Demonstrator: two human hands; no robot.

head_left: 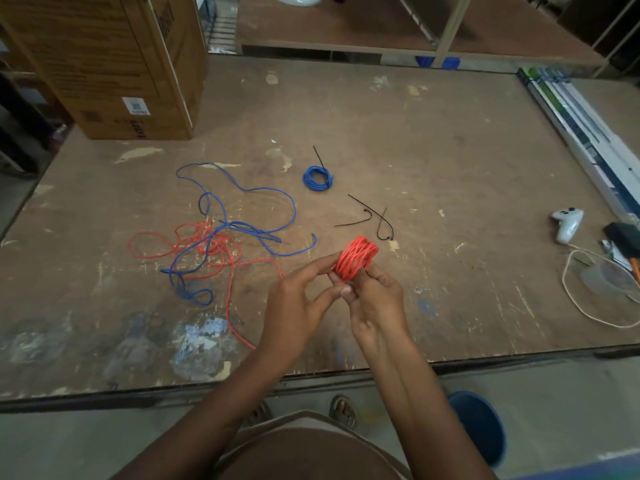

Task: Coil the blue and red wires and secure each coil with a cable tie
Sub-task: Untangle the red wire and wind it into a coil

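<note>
Two hands (346, 296), springy red coil (356, 258)

Workshop: scarred plywood workbench (450, 168), metal shelving (446, 36).

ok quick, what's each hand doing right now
Left hand: fingertips pinch the red wire coil at its near edge.
Right hand: fingers run through the coil and hold it, wound around them.
</note>
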